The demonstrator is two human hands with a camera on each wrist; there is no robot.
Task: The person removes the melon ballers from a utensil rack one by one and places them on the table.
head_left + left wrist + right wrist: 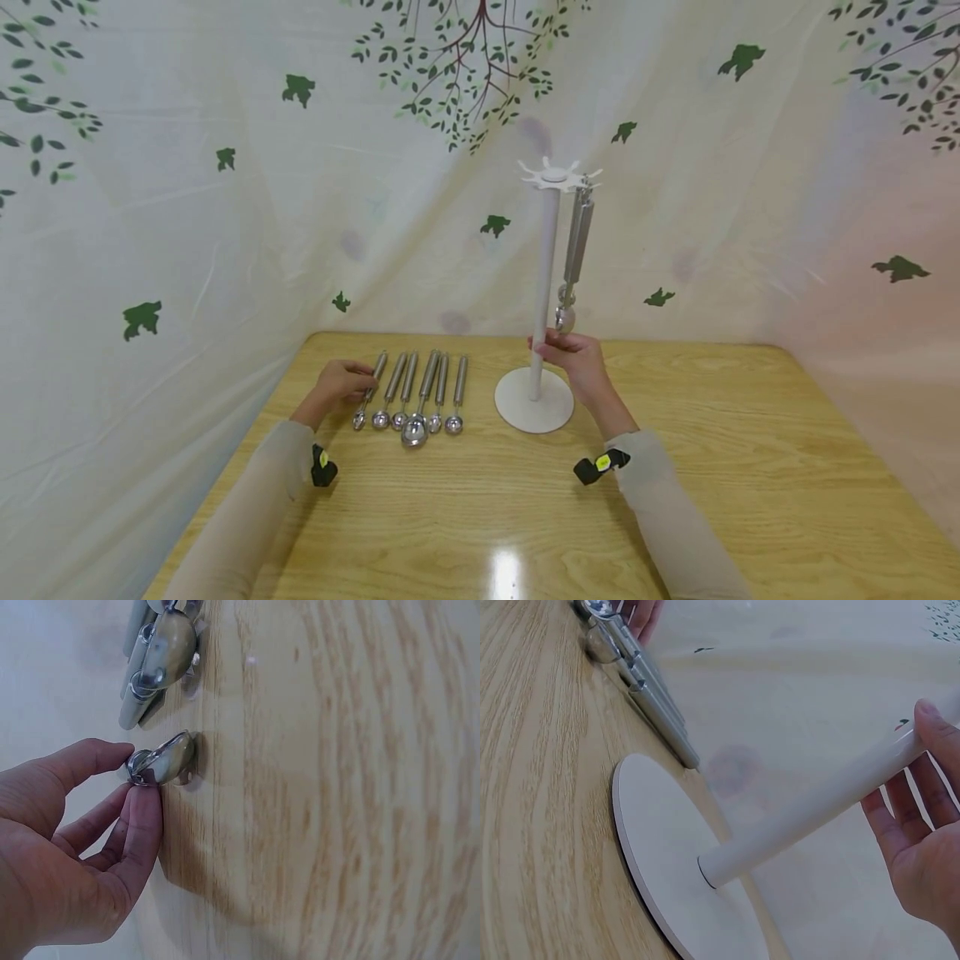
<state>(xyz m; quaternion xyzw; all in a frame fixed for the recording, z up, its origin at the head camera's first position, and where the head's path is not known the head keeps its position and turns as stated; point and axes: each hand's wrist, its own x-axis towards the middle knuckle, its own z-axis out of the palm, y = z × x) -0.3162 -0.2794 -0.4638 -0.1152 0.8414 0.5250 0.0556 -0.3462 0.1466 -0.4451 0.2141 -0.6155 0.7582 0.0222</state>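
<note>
Your table (750,500), cut off below, bears a white stand (547,267), its overlapping hanging utensils (578,242) hard to count, and a scoop row (408,379). Your right hand (581,358) grips the stand; your left hand (341,385) pinches the row's leftmost scoop (169,763), shiny metal, partly hidden by fingers (142,825).

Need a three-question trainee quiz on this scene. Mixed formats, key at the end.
1. Short answer: in the head view, which of the silver metal, round-bowled utensils over the yellowish wooden table is the left hand pinching?
2. True or false: on the white, slim-poled stand, the right hand grips the flat round base.
3. Count: in the head view, how many utensils make up the row left of the stand, the pinched one included?

Key
1. The leftmost utensil.
2. False: it holds the upright pole.
3. Six.
</note>
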